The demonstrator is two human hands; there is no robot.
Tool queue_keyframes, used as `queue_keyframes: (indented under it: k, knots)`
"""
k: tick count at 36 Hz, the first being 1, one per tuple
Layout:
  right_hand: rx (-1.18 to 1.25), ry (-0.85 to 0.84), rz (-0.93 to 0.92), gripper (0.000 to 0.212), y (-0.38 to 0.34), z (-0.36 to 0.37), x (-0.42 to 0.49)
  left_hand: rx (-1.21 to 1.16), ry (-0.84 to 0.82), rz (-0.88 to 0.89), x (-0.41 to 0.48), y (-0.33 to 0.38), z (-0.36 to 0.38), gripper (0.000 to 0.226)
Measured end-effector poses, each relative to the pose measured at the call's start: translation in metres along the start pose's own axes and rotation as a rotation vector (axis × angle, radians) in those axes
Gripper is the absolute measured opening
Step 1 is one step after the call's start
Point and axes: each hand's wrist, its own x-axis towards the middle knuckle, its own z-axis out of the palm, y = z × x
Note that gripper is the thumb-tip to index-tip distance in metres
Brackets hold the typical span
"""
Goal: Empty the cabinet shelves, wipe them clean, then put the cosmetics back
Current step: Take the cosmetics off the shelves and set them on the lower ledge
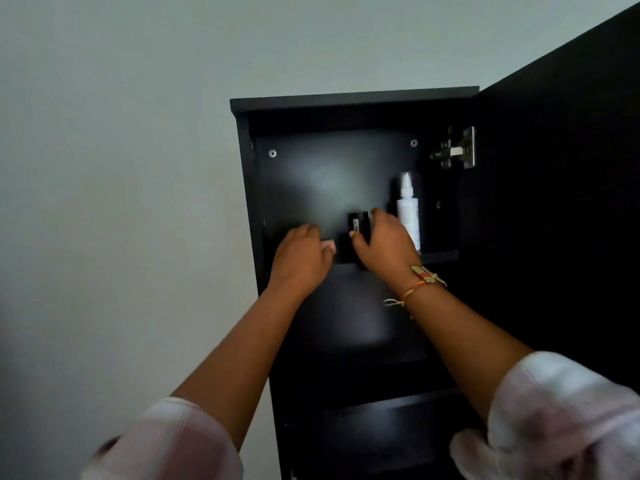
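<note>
A tall black cabinet [353, 98] stands against a pale wall with its door swung wide to the right. Both my hands reach onto its top shelf [440, 255]. My left hand [299, 259] is closed around a small pink item [328, 244], of which only the tip shows. My right hand [384, 245] grips a black box-shaped cosmetic [356, 223] standing at the shelf's middle. A white spray bottle [408, 209] with a clear cap stands upright just right of that hand, near the shelf's right wall.
The open door [561, 202] fills the right side, hung on a metal hinge [457, 148]. Lower shelves [374, 400] below are dark, and their contents cannot be made out. The bare wall [121, 202] lies to the left.
</note>
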Motion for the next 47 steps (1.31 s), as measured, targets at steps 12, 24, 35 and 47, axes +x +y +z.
queue_keyframes:
  k: [12, 24, 35, 47]
  knots:
    - [-0.036, -0.019, 0.112, 0.047, 0.009, 0.023, 0.027, -0.040, -0.304, -0.138, 0.032, -0.019, 0.006, 0.033]
    - [0.155, -0.062, 0.070, 0.048, 0.012, 0.022, 0.024, -0.150, -0.319, -0.120, 0.033, -0.027, 0.007, 0.034]
    - [0.358, 0.059, 0.114, 0.049, -0.003, 0.007, 0.009, -0.288, -0.021, -0.106, 0.012, -0.011, -0.012, 0.029]
    - [0.513, 0.154, 0.094, 0.031, -0.020, -0.020, -0.045, -0.746, 0.205, -0.274, -0.056, 0.026, -0.023, 0.030]
